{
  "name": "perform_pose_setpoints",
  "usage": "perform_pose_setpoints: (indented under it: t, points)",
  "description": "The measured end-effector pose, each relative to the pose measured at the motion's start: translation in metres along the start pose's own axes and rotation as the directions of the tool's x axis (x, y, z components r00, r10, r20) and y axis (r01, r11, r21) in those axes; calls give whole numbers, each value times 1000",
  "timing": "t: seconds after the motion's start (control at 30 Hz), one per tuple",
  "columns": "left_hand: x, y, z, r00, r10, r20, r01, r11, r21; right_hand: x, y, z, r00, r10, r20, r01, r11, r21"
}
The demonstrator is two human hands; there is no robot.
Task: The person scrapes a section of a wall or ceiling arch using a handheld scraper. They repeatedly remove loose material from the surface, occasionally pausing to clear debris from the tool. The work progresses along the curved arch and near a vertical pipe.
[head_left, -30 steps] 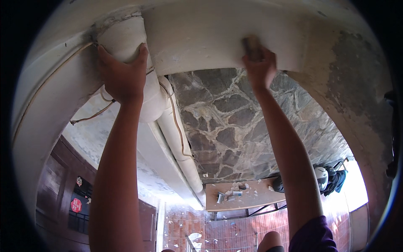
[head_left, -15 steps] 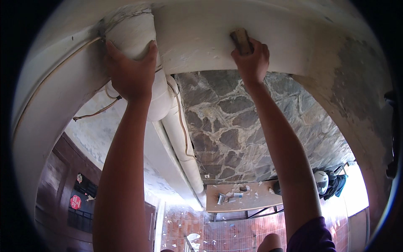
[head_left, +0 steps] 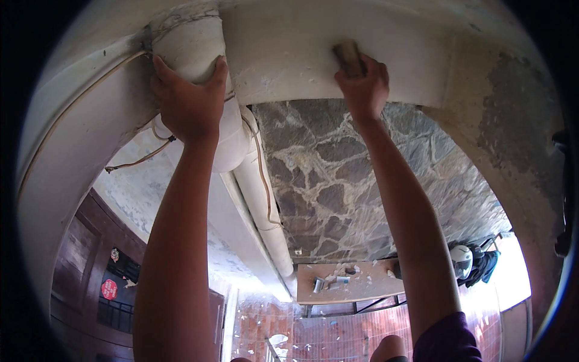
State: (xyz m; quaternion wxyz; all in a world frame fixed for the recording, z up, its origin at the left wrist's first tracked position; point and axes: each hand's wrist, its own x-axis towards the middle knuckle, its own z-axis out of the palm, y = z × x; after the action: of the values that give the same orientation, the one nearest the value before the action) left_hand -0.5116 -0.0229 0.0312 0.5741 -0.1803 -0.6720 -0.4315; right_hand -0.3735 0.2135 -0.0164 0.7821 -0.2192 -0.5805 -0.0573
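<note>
My left hand (head_left: 190, 108) grips a thick white pipe (head_left: 190, 48), thumb on its right side and fingers round its left. To the right, my right hand (head_left: 367, 90) is closed on a small brown sanding block (head_left: 348, 55), which lies against the off-white plastered beam (head_left: 277, 54). The block and fingertips are slightly blurred, and the block's face toward the beam is hidden. Small bumps and flaked spots mark the beam near the pipe.
A thin cable (head_left: 78, 99) runs along the left wall. Beyond the beam are a stone-clad wall (head_left: 338, 151) and a narrower pipe (head_left: 265, 205). Below stands a bench (head_left: 362, 289) with scraps and small tools; a white helmet (head_left: 461, 259) sits at right. Debris dots the tiled floor (head_left: 259, 326).
My right hand and the sanding block have shifted slightly right along the beam, the block tilting a little. My left hand stays on the pipe.
</note>
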Motion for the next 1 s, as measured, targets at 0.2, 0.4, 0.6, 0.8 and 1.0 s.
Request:
perform_pose_setpoints:
  t: [0.2,0.4,0.6,0.8,1.0]
  points:
    - [0,1,-1,1000,11,1,-11,1000,-1,-2,9,-4,942,-204,265,211,978,5]
    - [-1,1,0,1000,3,-7,-3,1000,-3,-8,19,-6,855,-356,377,351,933,86]
    - [0,4,-4,1000,-9,18,8,1000,10,2,25,-10,974,-155,165,162,986,-30]
    - [0,8,-8,996,-59,73,57,998,29,11,29,-13,991,-136,7,136,991,-13]
    - [2,8,-9,996,-57,74,55,998,28,21,23,-22,861,-371,348,374,926,61]
